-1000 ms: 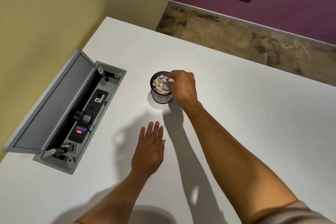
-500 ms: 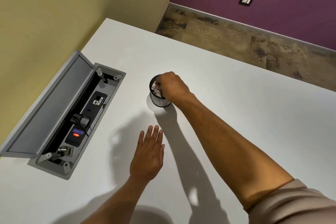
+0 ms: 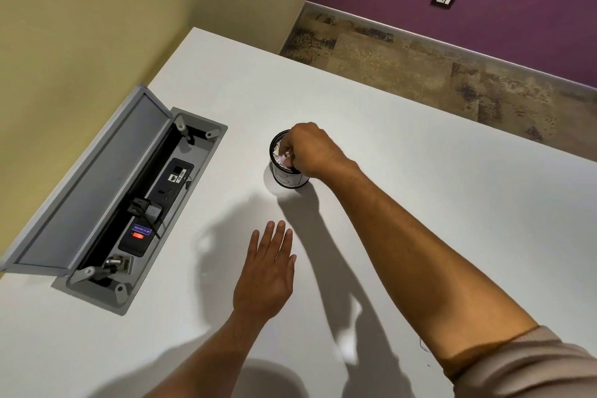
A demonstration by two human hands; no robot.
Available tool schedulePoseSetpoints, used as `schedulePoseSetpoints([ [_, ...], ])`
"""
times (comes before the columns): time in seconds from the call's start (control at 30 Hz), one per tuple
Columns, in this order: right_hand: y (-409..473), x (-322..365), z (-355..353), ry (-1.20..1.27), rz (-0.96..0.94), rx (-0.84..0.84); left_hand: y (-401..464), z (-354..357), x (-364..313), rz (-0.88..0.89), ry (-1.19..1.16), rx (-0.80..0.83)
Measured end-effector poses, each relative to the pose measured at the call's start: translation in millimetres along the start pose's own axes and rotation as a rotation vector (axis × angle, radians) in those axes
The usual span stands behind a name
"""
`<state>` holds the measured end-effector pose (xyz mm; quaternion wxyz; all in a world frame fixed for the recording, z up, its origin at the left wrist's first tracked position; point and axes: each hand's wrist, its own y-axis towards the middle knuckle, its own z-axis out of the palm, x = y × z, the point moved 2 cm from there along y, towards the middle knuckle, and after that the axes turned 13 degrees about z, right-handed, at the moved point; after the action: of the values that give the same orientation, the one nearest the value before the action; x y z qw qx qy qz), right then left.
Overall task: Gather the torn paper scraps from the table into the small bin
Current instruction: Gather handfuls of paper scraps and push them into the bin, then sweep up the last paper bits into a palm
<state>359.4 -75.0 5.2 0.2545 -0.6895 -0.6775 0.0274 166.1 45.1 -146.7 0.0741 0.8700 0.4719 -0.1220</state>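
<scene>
Head view: small bin (image 3: 288, 178) at frame centre on white tabletop (image 3: 420, 191), paper scraps (image 3: 279, 157) visible inside. Right hand (image 3: 308, 149) curled over the bin mouth, fingers down in the scraps; actual grip can't be told. Left hand (image 3: 266, 271) flat, fingers spread, empty, lower centre. Open cable box (image 3: 142, 203) at left.

White table (image 3: 420, 203) carries everything, top plain and matte. Small bin (image 3: 288, 178) stands upright on it, directly under right hand (image 3: 310, 150), ahead of left hand (image 3: 266, 275). Left hand lies flat, palm down, fingers spread over tabletop; contact unclear. Recessed cable box (image 3: 142, 213) set into top, well left of left hand, grey lid (image 3: 87, 184) raised toward yellow wall. Arm shadows fall across surface between hands.
</scene>
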Motion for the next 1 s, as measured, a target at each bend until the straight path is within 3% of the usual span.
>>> schedulePoseSetpoints([
  [0.57, 6, 4, 10, -0.036, 0.060, 0.044, 0, 0, 1, -0.011, -0.015, 0.006],
  [0.9, -7, -6, -7, 0.120, 0.105, -0.107, 0, -1, 0, -0.010, -0.007, 0.000],
  [1.0, -3, -2, 1, 0.046, 0.115, -0.093, 0, -2, -1, -0.009, -0.009, -0.004],
])
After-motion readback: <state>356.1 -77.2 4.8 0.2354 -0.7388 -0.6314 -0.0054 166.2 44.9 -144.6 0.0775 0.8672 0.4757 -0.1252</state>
